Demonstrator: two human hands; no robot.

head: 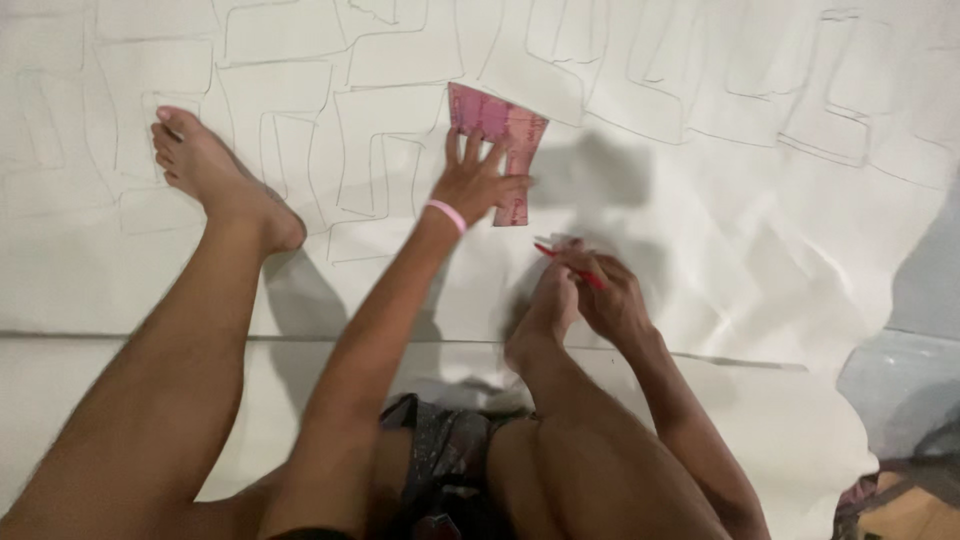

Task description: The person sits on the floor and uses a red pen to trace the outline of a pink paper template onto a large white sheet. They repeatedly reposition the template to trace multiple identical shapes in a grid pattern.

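White sheet point(760, 230) is lying spread over the floor, covered in traced pencil outlines toward the far side. Pink template point(500, 140) is lying flat on it at far centre, an angular notched card shape, partly under the left hand point(478, 180), whose fingers are spreading and pressing it down. Right hand point(600, 295) is sitting just near of the template, pinching a red pencil point(570, 265). Bare foot point(215, 175) is resting on the sheet, far left.

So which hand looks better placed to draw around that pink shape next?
Probably the right hand: it already holds the red pen, tip close to the pink template. The left hand lies flat on the template, pressing it to the white sheet.
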